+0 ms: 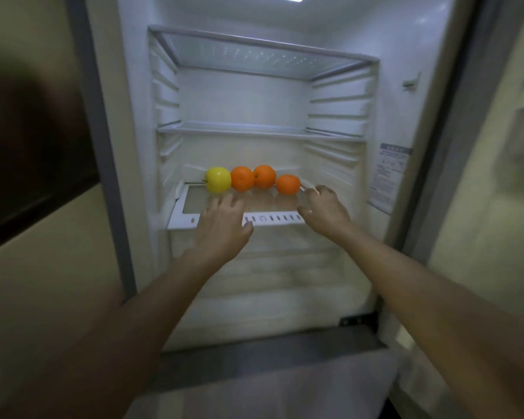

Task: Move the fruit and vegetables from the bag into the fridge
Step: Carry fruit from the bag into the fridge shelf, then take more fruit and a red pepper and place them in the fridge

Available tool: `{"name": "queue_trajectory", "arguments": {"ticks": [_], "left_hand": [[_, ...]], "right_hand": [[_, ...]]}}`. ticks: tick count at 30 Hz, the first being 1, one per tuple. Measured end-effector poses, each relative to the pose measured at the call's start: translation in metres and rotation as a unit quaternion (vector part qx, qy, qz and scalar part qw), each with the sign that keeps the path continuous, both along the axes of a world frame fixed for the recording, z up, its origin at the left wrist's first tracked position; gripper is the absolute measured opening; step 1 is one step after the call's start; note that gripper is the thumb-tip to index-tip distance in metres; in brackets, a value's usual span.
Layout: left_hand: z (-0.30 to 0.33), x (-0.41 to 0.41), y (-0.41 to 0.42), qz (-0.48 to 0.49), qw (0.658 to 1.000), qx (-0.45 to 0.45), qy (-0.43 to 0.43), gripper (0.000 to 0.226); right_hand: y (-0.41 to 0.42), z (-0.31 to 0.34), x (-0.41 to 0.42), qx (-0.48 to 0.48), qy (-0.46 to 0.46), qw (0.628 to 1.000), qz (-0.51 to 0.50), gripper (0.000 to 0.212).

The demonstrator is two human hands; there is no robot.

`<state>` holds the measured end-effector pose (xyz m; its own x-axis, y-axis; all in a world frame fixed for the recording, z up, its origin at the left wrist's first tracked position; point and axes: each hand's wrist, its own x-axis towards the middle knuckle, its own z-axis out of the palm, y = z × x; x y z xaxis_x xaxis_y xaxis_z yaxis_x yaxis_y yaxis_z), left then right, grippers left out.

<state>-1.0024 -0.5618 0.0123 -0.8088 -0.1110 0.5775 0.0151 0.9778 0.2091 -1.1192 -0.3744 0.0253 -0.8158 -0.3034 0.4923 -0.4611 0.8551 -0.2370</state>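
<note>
Fridge interior — white plastic walls, smooth with a dull sheen. Lowest shelf: clear glass pane in a white plastic frame, reflective enough to mirror the fruit. Upper shelves likewise glass. Yellow apple — smooth, waxy gloss. Three oranges show finely dimpled, semi-matt skin. Side label looks like printed paper.

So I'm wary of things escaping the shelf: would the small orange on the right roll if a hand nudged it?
Probably. The small orange looks round and sits on a smooth glass shelf, so a nudge from the right hand could roll it. It looks firm, not fragile.
</note>
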Motion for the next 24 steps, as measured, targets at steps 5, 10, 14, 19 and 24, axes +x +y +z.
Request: {"name": "queue_trajectory", "arguments": {"ticks": [5,10,14,19,24], "left_hand": [[-0.013,0.066,0.024,-0.009,1.000,-0.004,0.007,0.046],[-0.025,0.113,0.062,-0.071,0.997,-0.009,-0.002,0.042],[-0.027,0.138,0.107,-0.129,0.991,-0.021,-0.012,0.043],[-0.030,0.168,0.175,-0.209,0.978,-0.020,-0.013,0.046],[-0.036,0.211,0.259,-0.294,0.956,-0.021,-0.005,0.045]], "right_hand": [[0.035,-0.010,0.109,0.024,0.004,1.000,-0.019,0.047],[0.079,-0.024,0.197,0.057,0.026,0.997,-0.034,0.049],[0.121,-0.022,0.254,0.074,0.034,0.993,-0.081,0.047],[0.189,-0.021,0.324,0.072,0.032,0.985,-0.153,0.048],[0.273,-0.036,0.414,0.075,0.023,0.968,-0.237,0.049]]}}
